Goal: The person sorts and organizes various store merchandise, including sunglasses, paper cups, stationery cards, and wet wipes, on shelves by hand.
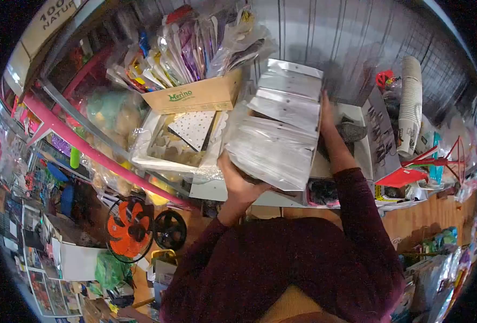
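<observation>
A long box of flat packets in clear, shiny plastic (281, 126) is tilted in front of me, its packets standing in several rows. My left hand (241, 180) grips its near left corner, fingers partly hidden behind it. Along the right side, my right hand (327, 116) holds the box, with most fingers out of sight. Left of it lies a white scalloped frame-like box (166, 159) with a white dotted card (193, 129) inside. Behind that stands a Merino cardboard box (195, 94) full of bagged, colourful items.
To the right are an open carton with dark contents (359, 148), a stack of paper cups (409, 102) and a red metal rack (443, 161). A pink rail (104, 161) runs along the left. An orange-bladed fan (130, 229) stands below on the floor.
</observation>
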{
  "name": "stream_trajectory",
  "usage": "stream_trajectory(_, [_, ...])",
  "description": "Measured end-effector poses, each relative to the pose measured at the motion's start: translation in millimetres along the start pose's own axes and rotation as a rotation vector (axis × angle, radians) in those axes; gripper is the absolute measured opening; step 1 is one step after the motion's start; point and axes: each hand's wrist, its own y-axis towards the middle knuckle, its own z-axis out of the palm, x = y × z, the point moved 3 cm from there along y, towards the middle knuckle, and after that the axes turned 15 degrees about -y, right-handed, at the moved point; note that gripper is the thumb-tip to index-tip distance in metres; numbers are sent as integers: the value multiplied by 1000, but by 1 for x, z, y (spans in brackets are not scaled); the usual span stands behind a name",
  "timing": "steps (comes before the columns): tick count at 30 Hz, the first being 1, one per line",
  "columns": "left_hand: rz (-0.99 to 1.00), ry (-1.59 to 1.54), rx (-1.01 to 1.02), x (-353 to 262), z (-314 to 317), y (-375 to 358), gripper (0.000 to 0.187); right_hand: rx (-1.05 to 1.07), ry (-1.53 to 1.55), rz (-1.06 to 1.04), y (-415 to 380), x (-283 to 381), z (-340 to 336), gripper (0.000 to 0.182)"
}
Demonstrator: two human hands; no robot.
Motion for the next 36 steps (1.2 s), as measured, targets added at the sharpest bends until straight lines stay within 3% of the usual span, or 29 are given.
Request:
stream_trajectory(1, [43, 37, -26, 1, -5, 0, 127, 92, 13, -61, 31, -31, -4, 71])
stream_trajectory(2, [-38, 124, 43, -1, -6, 0, 117, 75, 17, -54, 36, -31, -8, 71])
stream_trajectory(6, [-91, 161, 64, -2, -2, -3, 120, -176, -607, -373, 40, -21, -35, 53])
stream_trajectory(8, [-19, -115, -33, -3, 0, -2, 125, -340, -823, -495, 8, 9, -40, 40])
stream_trajectory(9, [-38, -123, -24, -3, -2, -5, 125, -348, -834, -475, -13, 22, -49, 40])
stream_trajectory(11, [-59, 36, 17, -3, -13, -7, 122, -469, -1247, -599, -44, 37, -63, 40])
stream_trajectory(13, [-1, -20, 19, -9, -27, -2, 119, -448, -1372, -525, -61, 24, -75, 50])
stream_trajectory(15, [159, 395, 152, -49, -35, 19, 113, -296, -1678, -375, -74, -3, -77, 65])
stream_trajectory(16, [213, 429, 234, -61, -37, 30, 106, -113, -1712, -116, -73, -19, -75, 70])
stream_trajectory(17, [209, 422, 248, -72, -37, 41, 106, -119, -1710, -99, -74, -25, -74, 70])
stream_trajectory(20, [232, 539, 596, -98, -20, 69, 78, -173, -1720, -190, -82, -28, -71, 61])
stream_trajectory(23, [279, 688, 802, -92, -4, 96, 72, -197, -1696, -216, -88, -29, -71, 59])
stream_trajectory(26, [285, 600, 889, -63, 9, 125, 68, -261, -1700, -242, -100, -36, -74, 58])
stream_trajectory(29, [295, 612, 935, -41, 27, 139, 67, -310, -1684, -251, -111, -34, -73, 58])
stream_trajectory(34, [330, 661, 983, -16, 38, 153, 87, -359, -1639, -227, -118, -34, -73, 58])
stream_trajectory(36, [227, 585, 1145, -21, 41, 162, 99, -375, -1639, -222, -118, -33, -73, 58])
